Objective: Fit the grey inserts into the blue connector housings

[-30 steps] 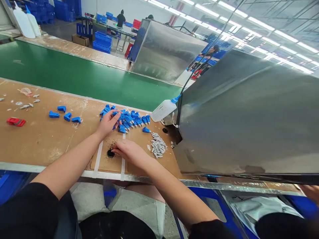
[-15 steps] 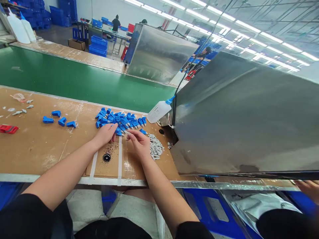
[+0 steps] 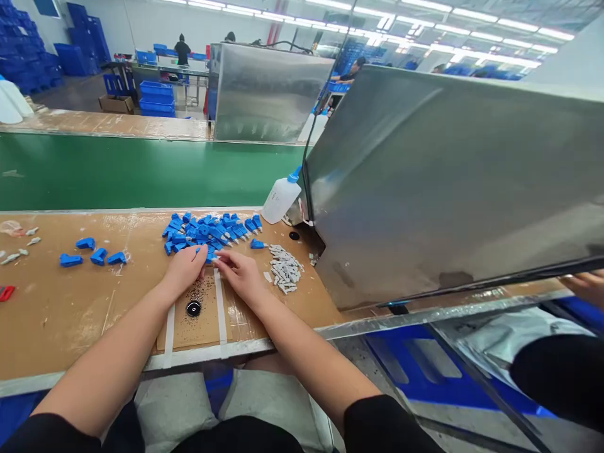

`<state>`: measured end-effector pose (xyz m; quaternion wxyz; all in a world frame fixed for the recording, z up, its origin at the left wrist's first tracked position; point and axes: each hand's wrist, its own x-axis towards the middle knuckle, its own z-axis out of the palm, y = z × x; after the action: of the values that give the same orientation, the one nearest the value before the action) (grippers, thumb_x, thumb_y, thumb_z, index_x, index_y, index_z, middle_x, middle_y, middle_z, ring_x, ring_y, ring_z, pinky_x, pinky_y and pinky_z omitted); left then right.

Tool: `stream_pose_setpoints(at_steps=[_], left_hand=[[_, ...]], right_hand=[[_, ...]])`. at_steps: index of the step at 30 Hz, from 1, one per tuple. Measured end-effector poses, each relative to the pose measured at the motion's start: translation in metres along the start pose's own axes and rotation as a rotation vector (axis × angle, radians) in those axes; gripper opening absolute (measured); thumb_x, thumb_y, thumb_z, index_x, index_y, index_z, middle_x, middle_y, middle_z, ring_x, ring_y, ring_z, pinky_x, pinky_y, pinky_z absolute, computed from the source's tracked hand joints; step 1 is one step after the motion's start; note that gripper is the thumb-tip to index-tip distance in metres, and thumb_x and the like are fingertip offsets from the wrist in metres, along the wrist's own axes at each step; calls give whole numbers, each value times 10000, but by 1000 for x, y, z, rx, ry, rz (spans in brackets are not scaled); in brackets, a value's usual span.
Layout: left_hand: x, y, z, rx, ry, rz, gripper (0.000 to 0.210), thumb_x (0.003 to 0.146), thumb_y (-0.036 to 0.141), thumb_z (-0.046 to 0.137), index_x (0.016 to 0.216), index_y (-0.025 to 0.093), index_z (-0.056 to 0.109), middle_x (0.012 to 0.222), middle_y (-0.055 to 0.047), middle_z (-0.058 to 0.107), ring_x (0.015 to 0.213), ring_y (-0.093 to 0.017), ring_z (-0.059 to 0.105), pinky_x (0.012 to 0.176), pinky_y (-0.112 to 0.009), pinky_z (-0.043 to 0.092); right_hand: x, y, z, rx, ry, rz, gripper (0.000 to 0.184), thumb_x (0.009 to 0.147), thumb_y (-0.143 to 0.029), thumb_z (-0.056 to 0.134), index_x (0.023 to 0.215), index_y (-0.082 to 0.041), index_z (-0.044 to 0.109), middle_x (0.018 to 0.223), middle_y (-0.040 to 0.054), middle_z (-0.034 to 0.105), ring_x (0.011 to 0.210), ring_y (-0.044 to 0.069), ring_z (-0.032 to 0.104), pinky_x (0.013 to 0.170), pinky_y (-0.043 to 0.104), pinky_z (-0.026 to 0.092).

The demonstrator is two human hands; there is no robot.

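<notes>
both forearms reach forward over the table [image 3: 61, 333], angled inward, backs of the hands upward. the left hand [image 3: 185, 272] and right hand [image 3: 241, 274] nearly meet at the fingertips; half a second ago a wider gap parted them. the left fingers are curled closed around a blue piece [image 3: 210, 255]; the right thumb and forefinger pinch a small pale piece [image 3: 216, 258] against its end. just beyond the fingertips is a blue heap [image 3: 202, 233]; right of them, a grey pile [image 3: 285, 270]; nearer the body, a black dish [image 3: 193, 308].
</notes>
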<state>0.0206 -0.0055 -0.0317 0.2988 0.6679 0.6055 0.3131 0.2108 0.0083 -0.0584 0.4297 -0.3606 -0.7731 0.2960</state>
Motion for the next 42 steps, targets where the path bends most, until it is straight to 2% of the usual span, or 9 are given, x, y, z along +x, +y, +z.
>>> stream_pose_setpoints(at_steps=[7,22,25,28,31,33,37,40,42], left_hand=[[6,3,-2,208,54,-11,468,1009,397,353,584,220,437,548,-8,554,603,-180,496,646,-327,290],[18,16,3,168,38,38,439,1000,356,358,587,228,435,524,-15,533,593,-193,498,634,-326,319],[15,18,0,-51,31,36,379,1001,444,409,723,219,536,587,-1,573,591,-179,523,611,-301,363],[14,14,-13,-530,201,-18,282,951,485,503,967,218,591,758,-7,642,589,-152,536,500,-252,349],[18,4,-37,-1140,371,-32,171,800,288,627,931,205,556,839,-18,634,651,-132,579,490,-211,389],[21,-1,-51,-1435,473,-39,280,672,103,630,910,208,528,866,-9,634,731,-128,633,586,-212,486],[25,-4,-57,-1577,574,-86,456,661,-66,619,990,242,543,957,13,665,827,-86,681,667,-146,523],[23,-4,-53,-1565,510,-125,300,814,90,652,1064,242,581,954,-2,682,693,-60,648,502,-98,438],[21,-6,-51,-1551,451,-146,136,894,264,612,1019,214,605,724,21,611,504,-71,534,377,-131,331]], right_hand=[[0,-4,1,-290,-225,-57,267,1068,-252,455,830,-195,564,814,37,668,765,170,613,730,269,434],[4,-2,8,-294,-114,11,215,1047,-216,477,851,-190,563,796,52,678,725,174,603,669,263,357],[7,-6,-4,-325,-112,-28,270,1067,-260,453,847,-188,591,826,53,702,743,167,621,677,253,367],[9,-8,-29,-450,-76,37,329,1087,-305,403,884,-194,637,870,56,729,774,163,649,708,242,390],[14,-2,-55,-690,-137,143,323,1070,-342,436,920,-202,686,899,84,749,813,201,679,713,258,397],[21,4,-68,-813,-240,170,314,1051,-360,478,915,-201,712,921,108,758,848,230,693,715,270,401],[33,15,-95,-862,-249,255,295,1017,-435,548,981,-220,747,1014,102,761,933,236,690,722,268,412],[38,21,-122,-848,-114,335,271,1016,-429,549,1054,-257,755,1069,66,738,937,205,668,711,263,414],[38,26,-137,-880,-125,378,211,984,-384,601,1006,-256,767,1071,58,715,917,195,654,704,265,415]])
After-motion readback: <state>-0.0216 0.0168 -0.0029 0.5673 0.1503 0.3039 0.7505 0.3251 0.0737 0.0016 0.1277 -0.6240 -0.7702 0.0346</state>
